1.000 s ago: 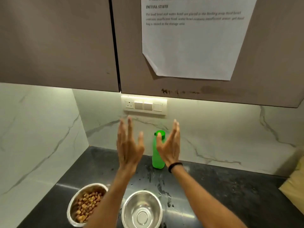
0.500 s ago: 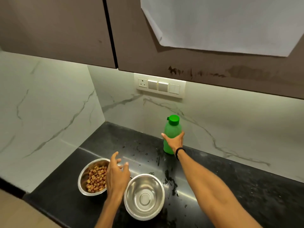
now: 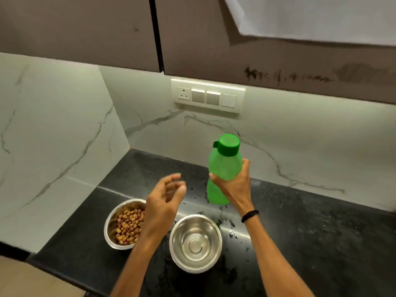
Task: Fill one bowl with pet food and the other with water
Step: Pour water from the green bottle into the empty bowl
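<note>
A white switch panel (image 3: 208, 95) on the marble backsplash (image 3: 300, 142), under brown cabinets (image 3: 81, 28)

Right hand (image 3: 235, 185) raised, fingers wrapped tight — left hand (image 3: 165, 200) free, fingers loosely curled.

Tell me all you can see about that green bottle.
The green bottle looks like translucent plastic, with a darker green cap that is closed and has a small tab on its left side. It is waisted in the middle, wider above and below. It stands roughly upright, leaning slightly, with the right hand wrapped around its waist. Whether its base touches the wet black counter cannot be told. It sits behind the empty steel bowl.
</note>
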